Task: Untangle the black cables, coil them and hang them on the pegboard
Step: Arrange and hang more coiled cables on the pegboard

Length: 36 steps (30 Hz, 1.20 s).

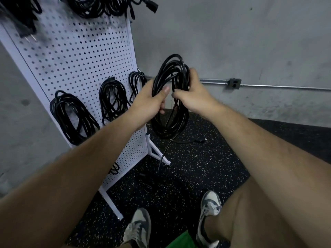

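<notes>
Our left hand (152, 99) wraps the left side of the coil (170, 122), thumb laid across the strands. Our right hand (193, 92) clamps its right side, fingers curled over the strands. Both arms reach forward, hands close together. The coil hangs upright just right of the pegboard (80, 56), its tail (163, 158) trailing to the mat (197, 167). Other coils (71, 115) hang on the pegboard, left.
</notes>
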Tool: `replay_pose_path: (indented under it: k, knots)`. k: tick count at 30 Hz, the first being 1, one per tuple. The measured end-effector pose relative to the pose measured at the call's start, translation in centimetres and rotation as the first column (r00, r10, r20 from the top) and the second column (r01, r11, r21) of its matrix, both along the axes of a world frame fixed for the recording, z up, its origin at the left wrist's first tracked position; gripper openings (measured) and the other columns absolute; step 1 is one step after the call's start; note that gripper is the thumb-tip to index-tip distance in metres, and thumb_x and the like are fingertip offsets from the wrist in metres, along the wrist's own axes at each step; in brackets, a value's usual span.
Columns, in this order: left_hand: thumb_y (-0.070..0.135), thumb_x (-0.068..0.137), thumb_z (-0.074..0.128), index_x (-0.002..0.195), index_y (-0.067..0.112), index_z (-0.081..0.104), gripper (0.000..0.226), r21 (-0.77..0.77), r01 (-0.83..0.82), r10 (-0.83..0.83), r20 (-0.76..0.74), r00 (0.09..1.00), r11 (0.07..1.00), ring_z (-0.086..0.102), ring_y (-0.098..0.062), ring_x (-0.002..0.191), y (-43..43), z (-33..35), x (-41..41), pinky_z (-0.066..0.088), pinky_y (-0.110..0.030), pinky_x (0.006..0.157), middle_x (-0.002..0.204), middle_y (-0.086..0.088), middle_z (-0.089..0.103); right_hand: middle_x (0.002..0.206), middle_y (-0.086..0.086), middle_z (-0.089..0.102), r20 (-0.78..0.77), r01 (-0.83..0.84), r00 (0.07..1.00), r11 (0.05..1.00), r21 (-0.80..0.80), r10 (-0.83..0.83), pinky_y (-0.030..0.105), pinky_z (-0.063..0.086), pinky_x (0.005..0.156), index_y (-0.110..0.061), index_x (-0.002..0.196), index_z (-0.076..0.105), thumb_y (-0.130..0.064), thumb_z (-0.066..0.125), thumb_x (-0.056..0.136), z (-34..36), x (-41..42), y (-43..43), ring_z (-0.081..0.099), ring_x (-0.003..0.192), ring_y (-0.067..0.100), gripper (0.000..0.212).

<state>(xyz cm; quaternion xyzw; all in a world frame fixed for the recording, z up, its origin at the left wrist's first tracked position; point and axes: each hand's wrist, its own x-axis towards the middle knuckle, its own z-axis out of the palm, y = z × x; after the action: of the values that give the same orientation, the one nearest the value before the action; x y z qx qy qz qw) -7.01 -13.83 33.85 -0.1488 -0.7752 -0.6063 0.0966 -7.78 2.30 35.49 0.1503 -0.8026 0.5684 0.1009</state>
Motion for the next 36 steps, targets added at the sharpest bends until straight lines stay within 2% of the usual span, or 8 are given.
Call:
replay_pose_path:
  k: [6,10,13,19,24,29,32,36]
  knots:
    - [0.012,0.103,0.058,0.104,0.018,0.057,0.006,0.122,0.075,-0.085,0.074,0.994,0.990,0.041,-0.010,0.050,-0.6,-1.0,0.2,0.042,-0.031,0.052,0.069,0.004,0.051,0.102,-0.007,0.064,0.079,-0.044,0.996,0.997,-0.066,0.049,0.006,0.046,0.065,-0.030,0.128,0.030,-0.009,0.070,0.087,-2.2,-0.1,-0.3,0.063,0.089,0.003,0.061]
    - [0.009,0.103,0.057,0.109,0.011,0.059,0.006,0.192,0.071,-0.083,0.053,0.995,0.979,0.035,-0.009,0.048,-1.2,-1.3,0.2,0.032,-0.031,0.051,0.066,0.000,0.044,0.096,-0.012,0.076,0.189,-0.197,0.957,0.971,-0.134,0.220,0.020,0.049,0.081,-0.027,0.111,0.066,-0.015,0.078,0.078,-3.2,-0.1,0.0,0.069,0.090,-0.001,0.037]
    - [0.011,0.103,0.057,0.097,0.016,0.058,0.008,0.231,0.059,-0.073,0.053,0.996,0.971,0.034,-0.011,0.049,-2.0,-1.4,0.1,0.032,-0.032,0.053,0.066,-0.001,0.041,0.110,-0.002,0.076,0.265,-0.299,0.898,0.930,-0.214,0.350,0.032,0.052,0.094,-0.021,0.115,0.067,-0.008,0.071,0.084,-4.2,-0.2,-0.2,0.070,0.106,0.013,0.034]
    - [0.011,0.101,0.061,0.098,0.016,0.056,0.008,0.277,0.044,-0.074,0.102,0.992,0.960,0.042,-0.014,0.053,-2.9,-2.1,-0.2,0.041,-0.031,0.052,0.068,0.000,0.050,0.081,0.008,0.072,0.312,-0.242,0.881,0.905,-0.349,0.356,0.031,0.055,0.071,-0.014,0.102,0.059,0.001,0.053,0.097,-3.5,0.1,-2.4,0.069,0.071,0.019,0.018]
    - [0.017,0.102,0.060,0.098,0.015,0.054,0.008,0.356,0.031,-0.085,0.138,0.987,0.934,0.035,-0.012,0.050,-3.0,-2.3,-0.2,0.034,-0.025,0.046,0.069,-0.001,0.046,0.124,0.016,0.069,0.311,-0.341,0.824,0.853,-0.395,0.473,0.037,0.055,0.093,-0.015,0.120,0.060,-0.016,0.067,0.094,-3.4,-0.7,-2.0,0.066,0.105,0.028,0.027]
    - [0.018,0.104,0.058,0.094,0.017,0.052,0.011,0.395,0.039,-0.094,0.122,0.988,0.918,0.032,-0.010,0.050,-3.6,-0.9,-0.5,0.032,-0.021,0.044,0.069,0.001,0.046,0.131,-0.003,0.068,0.600,-0.604,0.610,0.794,-0.070,0.517,0.041,0.034,0.117,-0.021,0.131,0.060,-0.004,0.060,0.083,-6.7,-1.5,1.0,0.056,0.130,0.020,0.051]
    - [0.020,0.103,0.059,0.096,0.017,0.052,0.010,0.394,0.055,-0.111,0.120,0.987,0.917,0.032,-0.009,0.050,-4.1,-0.2,-0.5,0.032,-0.021,0.045,0.069,0.002,0.046,0.130,-0.009,0.062,0.610,-0.554,0.767,0.684,0.476,0.197,0.029,0.032,0.108,-0.022,0.122,0.068,-0.011,0.054,0.102,-8.6,-1.1,1.6,0.053,0.121,0.009,0.027]
    - [0.020,0.103,0.060,0.093,0.017,0.050,0.014,0.363,0.055,-0.114,0.143,0.983,0.930,0.034,-0.009,0.051,-4.2,-0.2,-0.5,0.033,-0.022,0.046,0.069,0.002,0.046,0.096,-0.005,0.066,0.499,-0.302,0.866,0.826,0.476,0.029,0.034,0.053,0.095,-0.020,0.105,0.071,-0.017,0.049,0.107,-10.1,-2.1,2.3,0.064,0.094,0.013,0.022]
